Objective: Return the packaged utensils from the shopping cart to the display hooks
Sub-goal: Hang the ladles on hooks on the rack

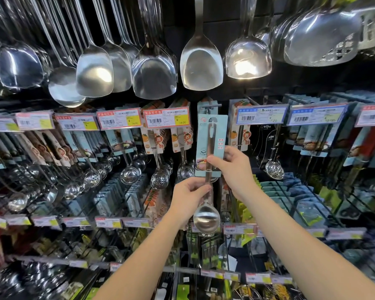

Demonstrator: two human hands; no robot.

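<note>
L grip pinches the ladle shaft below its card, R grip pinches shaft at card's lower edge, card top just under the hook; prob. light overall, stiff slick steel, bowl-heavy, card bendy, so hold the shaft, not the card.

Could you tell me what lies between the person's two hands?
Head view: only the packaged ladle, its steel handle and the lower edge of its pale blue card, spans from the left hand to the right hand.
</note>
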